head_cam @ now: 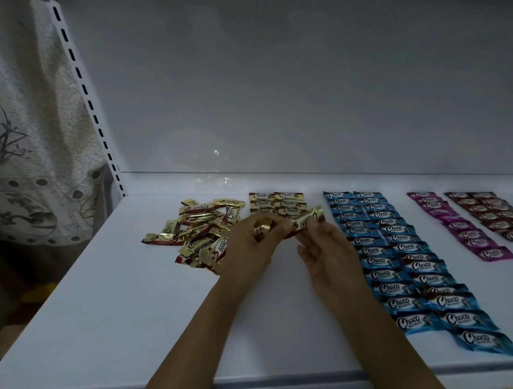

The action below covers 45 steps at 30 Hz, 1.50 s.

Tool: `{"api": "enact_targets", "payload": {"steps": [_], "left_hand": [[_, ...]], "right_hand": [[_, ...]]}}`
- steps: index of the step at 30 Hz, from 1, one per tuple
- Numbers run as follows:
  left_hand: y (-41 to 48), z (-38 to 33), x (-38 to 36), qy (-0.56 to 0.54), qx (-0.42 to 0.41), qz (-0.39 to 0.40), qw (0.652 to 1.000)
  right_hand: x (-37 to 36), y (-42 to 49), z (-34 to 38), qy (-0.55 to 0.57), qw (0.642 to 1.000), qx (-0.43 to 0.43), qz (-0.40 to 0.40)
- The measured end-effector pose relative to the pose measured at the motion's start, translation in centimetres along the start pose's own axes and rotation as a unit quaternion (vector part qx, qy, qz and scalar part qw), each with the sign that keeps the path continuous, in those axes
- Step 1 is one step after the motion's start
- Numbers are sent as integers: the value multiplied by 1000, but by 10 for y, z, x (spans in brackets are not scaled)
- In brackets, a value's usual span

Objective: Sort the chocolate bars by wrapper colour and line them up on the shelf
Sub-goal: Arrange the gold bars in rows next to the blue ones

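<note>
A loose heap of gold-wrapped bars (198,229) lies at the left of the white shelf (113,301). Behind my hands, a short double row of gold bars (276,202) is lined up. My left hand (248,247) is curled around a gold bar (261,230). My right hand (324,250) pinches another gold bar (307,217) by its end, held just above the shelf. To the right run two long rows of blue bars (403,262), a pink row (466,230) and dark red rows (497,215).
The shelf's white back panel (275,91) rises behind the rows. A slotted upright (86,98) stands at the left edge, with a patterned curtain (29,129) beyond it. The shelf's front lip (256,383) runs along the bottom.
</note>
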<state>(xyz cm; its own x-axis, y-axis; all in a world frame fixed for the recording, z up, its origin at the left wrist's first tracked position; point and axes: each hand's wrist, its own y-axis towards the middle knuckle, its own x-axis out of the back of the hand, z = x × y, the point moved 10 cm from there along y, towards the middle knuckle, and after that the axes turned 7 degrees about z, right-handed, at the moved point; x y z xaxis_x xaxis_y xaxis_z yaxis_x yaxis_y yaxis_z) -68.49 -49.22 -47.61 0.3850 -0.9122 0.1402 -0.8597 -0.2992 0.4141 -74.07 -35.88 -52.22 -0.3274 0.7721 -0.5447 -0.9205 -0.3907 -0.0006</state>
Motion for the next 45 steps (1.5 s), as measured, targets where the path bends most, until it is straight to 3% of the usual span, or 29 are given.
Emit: {"api": "enact_targets", "payload": {"steps": [2,4,6,8,10,13,16,18,21,26,29,32,34,36,38,45], "left_hand": [[-2,3,10,17,11,-51,998],[-4,9,28,2,42,-126,991],[-7,17,44,-10,69,-187,980],[-9,22,53,-12,84,-218,972],[-13,22,58,-20,78,-244,966],[-18,20,63,-48,72,-278,957],[-18,24,64,-107,72,-288,949],[-18,26,62,-125,71,-283,948],[-16,19,60,-99,54,-272,956],[-12,16,58,-81,25,-246,966],[-10,12,55,-10,9,-222,975],[-8,9,52,12,7,-204,979],[-7,5,48,15,-2,-186,982],[-5,9,43,-33,14,-167,985],[-3,16,38,-105,46,-148,982],[-3,28,23,-189,108,-106,970]], "right_hand": [[1,6,12,-58,998,37,-14],[-3,15,29,-241,966,89,-22],[-25,24,29,-472,871,126,49],[-38,32,7,-591,787,119,129],[-41,32,2,-655,730,146,131],[-54,12,9,-724,629,262,108],[-67,-13,3,-748,578,304,116],[-71,-13,1,-763,565,295,111],[-70,8,-10,-774,575,221,145],[-58,11,-17,-733,626,220,151],[-56,10,-18,-698,661,224,163],[-49,11,-4,-622,741,212,139],[-41,10,10,-537,814,199,99],[-38,12,9,-409,896,133,110],[-40,10,4,-319,937,80,121],[-24,14,13,-251,961,88,77]]}}
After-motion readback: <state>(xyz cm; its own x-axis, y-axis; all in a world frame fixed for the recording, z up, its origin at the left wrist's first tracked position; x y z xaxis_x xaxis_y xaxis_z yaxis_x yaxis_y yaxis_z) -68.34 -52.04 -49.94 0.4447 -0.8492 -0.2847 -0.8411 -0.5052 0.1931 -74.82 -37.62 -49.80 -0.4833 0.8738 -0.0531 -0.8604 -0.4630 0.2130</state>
